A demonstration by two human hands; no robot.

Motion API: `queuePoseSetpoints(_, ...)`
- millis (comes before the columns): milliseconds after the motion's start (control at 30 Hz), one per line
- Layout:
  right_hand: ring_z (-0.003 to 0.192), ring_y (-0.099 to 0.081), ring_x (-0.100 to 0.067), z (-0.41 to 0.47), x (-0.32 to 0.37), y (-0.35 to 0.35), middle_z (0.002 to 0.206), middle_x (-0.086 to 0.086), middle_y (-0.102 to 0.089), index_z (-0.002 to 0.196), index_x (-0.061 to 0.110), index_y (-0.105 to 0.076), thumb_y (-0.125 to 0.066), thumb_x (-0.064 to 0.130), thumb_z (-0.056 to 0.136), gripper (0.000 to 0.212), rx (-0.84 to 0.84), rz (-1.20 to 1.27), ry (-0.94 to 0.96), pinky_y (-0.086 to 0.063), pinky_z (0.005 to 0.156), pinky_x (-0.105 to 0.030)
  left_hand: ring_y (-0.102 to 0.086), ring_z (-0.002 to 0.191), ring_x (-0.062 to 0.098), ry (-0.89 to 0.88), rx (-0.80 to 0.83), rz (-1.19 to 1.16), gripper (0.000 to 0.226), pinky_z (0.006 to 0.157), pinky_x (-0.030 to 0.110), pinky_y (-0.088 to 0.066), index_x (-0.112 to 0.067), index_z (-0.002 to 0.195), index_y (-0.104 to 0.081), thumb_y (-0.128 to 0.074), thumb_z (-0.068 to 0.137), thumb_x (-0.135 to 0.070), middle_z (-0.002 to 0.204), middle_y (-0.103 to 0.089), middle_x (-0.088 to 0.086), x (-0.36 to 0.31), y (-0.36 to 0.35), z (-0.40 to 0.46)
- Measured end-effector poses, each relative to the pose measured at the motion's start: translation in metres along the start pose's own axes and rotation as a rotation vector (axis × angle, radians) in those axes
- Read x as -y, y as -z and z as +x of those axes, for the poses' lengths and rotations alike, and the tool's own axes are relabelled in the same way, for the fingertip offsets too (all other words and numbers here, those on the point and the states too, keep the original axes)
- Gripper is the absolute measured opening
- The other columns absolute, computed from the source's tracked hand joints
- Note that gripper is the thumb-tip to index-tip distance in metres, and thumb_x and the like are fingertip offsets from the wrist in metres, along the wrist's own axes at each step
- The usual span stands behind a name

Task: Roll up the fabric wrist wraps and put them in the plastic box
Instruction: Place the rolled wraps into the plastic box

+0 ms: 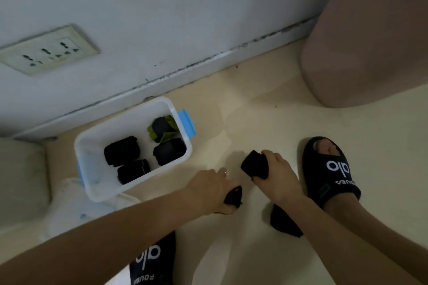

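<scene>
Floor (266, 122), pale and bare-looking, carries everything, with a grey wall (185, 18) at the far side and a socket plate (48, 50) set into it far left. A pinkish rounded bulk (370, 37) stands far right.

The box (92, 183), white with blue latches, sits left of centre against the skirting. It already holds four rolled wraps: three black (121, 150) and one black-and-green (163, 128).

A slide (331, 166) on the right foot reads "alo" in white, with smaller letters below that I cannot read surely; a second slide (150, 259) at the near edge bears the same mark.

The left hand (213, 190) is curled round a small dark piece of wrap (234, 195). The right hand (278, 178) grips a black roll (254, 164) near the floor, fingers closed over it. Another black strip (284, 221) lies under the right forearm; whether it joins the roll is hidden.

Risks, as I judge them: the roll may spring loose if the grip slackens before it reaches the box, since fabric this soft unwinds easily. The trailing strip could also catch under the forearm or slide and drag the roll open.
</scene>
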State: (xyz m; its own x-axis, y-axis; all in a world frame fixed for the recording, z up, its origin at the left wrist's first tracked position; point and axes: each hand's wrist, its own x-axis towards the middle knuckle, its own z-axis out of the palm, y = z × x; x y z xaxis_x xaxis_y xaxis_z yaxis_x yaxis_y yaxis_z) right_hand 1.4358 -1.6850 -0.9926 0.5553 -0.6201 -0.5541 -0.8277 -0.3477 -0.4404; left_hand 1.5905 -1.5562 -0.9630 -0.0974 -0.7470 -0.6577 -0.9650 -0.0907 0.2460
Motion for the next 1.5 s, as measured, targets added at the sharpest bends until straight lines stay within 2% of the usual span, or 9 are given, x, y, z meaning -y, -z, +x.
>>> queuePoseSetpoints(133, 0.104, -0.056, -0.025, 0.020, 0.082, 0.027, 0.117, -0.004, -0.057, 0.131, 0.019, -0.053, -0.077, 0.024, 0.081, 0.056, -0.147, 0.113, 0.173, -0.042, 0.075, -0.033, -0.059, 0.080, 0.023, 0.161, -0.220, -0.235, 0.054, 0.063, 0.031, -0.042, -0.033, 0.131, -0.038, -0.055, 0.092, -0.066, 0.095, -0.055, -0.002, 0.065, 0.066, -0.061)
queuePoseSetpoints(233, 0.107, -0.055, -0.024, 0.032, 0.150, 0.033, 0.121, -0.004, -0.057, 0.130, 0.018, -0.054, -0.077, 0.022, 0.080, 0.055, -0.223, 0.154, 0.365, -0.048, 0.080, -0.037, -0.056, 0.081, 0.024, 0.425, -0.297, -0.180, 0.060, 0.066, 0.034, -0.043, -0.032, 0.140, -0.033, -0.049, 0.094, -0.068, 0.107, -0.059, 0.004, 0.128, 0.074, -0.095)
queuePoseSetpoints(400, 0.109, -0.055, -0.031, 0.051, 0.236, 0.004, 0.124, -0.008, -0.057, 0.137, 0.017, -0.051, -0.074, 0.022, 0.080, 0.062, -0.160, -0.251, 0.697, -0.047, 0.088, -0.041, -0.062, 0.072, 0.033, 0.615, -0.345, 0.192, 0.064, 0.056, 0.036, -0.048, -0.014, 0.134, -0.051, -0.067, 0.091, -0.059, 0.099, -0.064, 0.015, 0.193, -0.002, -0.129)
queuePoseSetpoints(467, 0.116, -0.052, -0.031, 0.060, 0.256, -0.016, 0.126, -0.008, -0.056, 0.140, 0.017, -0.047, -0.072, 0.023, 0.082, 0.063, -0.120, -0.473, 0.761, -0.041, 0.097, -0.039, -0.063, 0.081, 0.033, 0.607, -0.366, 0.229, 0.061, 0.070, 0.040, -0.052, -0.014, 0.135, -0.050, -0.056, 0.096, -0.061, 0.098, -0.067, 0.012, 0.207, -0.028, -0.132)
queuePoseSetpoints(633, 0.130, -0.043, -0.033, 0.082, 0.271, -0.044, 0.139, -0.013, -0.047, 0.146, 0.013, -0.035, -0.073, 0.016, 0.083, 0.074, -0.078, -0.903, 0.667, -0.032, 0.109, -0.038, -0.061, 0.108, 0.026, 0.635, -0.376, 0.298, 0.059, 0.089, 0.035, -0.047, -0.013, 0.146, -0.037, -0.046, 0.104, -0.054, 0.124, -0.062, 0.010, 0.215, -0.057, -0.120)
queuePoseSetpoints(933, 0.116, -0.048, -0.032, 0.092, 0.256, -0.054, 0.132, -0.016, -0.045, 0.136, 0.008, -0.037, -0.077, 0.008, 0.072, 0.076, -0.214, -0.955, 0.669, -0.039, 0.097, -0.036, -0.056, 0.059, 0.024, 0.553, -0.507, 0.278, 0.062, 0.045, 0.031, -0.034, -0.008, 0.109, -0.058, -0.088, 0.056, 0.001, 0.095, -0.060, 0.013, 0.235, -0.050, -0.121)
queuePoseSetpoints(1100, 0.112, -0.052, -0.032, 0.085, 0.258, -0.055, 0.135, -0.018, -0.039, 0.132, 0.010, -0.039, -0.075, -0.002, 0.073, 0.071, -0.122, -0.864, 0.661, -0.039, 0.080, -0.035, -0.060, 0.088, 0.025, 0.561, -0.470, 0.279, 0.045, 0.065, 0.033, -0.044, -0.015, 0.127, -0.055, -0.066, 0.091, -0.040, 0.121, -0.058, 0.011, 0.224, -0.057, -0.114)
queuePoseSetpoints(1267, 0.116, -0.051, -0.030, 0.081, 0.257, -0.060, 0.143, -0.016, -0.029, 0.136, 0.011, -0.036, -0.074, -0.009, 0.075, 0.075, -0.050, -0.724, 0.579, -0.040, 0.068, -0.028, -0.055, 0.096, 0.023, 0.636, -0.397, 0.351, 0.069, 0.073, 0.032, -0.046, -0.011, 0.130, -0.044, -0.080, 0.072, -0.020, 0.123, -0.054, 0.008, 0.231, -0.059, -0.122)
queuePoseSetpoints(1500, 0.119, -0.053, -0.029, 0.080, 0.261, -0.061, 0.140, -0.017, -0.034, 0.137, 0.008, -0.035, -0.070, -0.005, 0.081, 0.068, -0.025, -0.635, 0.534, -0.040, 0.070, -0.026, -0.055, 0.091, 0.023, 0.707, -0.402, 0.262, 0.050, 0.073, 0.032, -0.049, -0.012, 0.121, -0.045, -0.070, 0.080, -0.022, 0.113, -0.055, 0.007, 0.226, -0.050, -0.118)
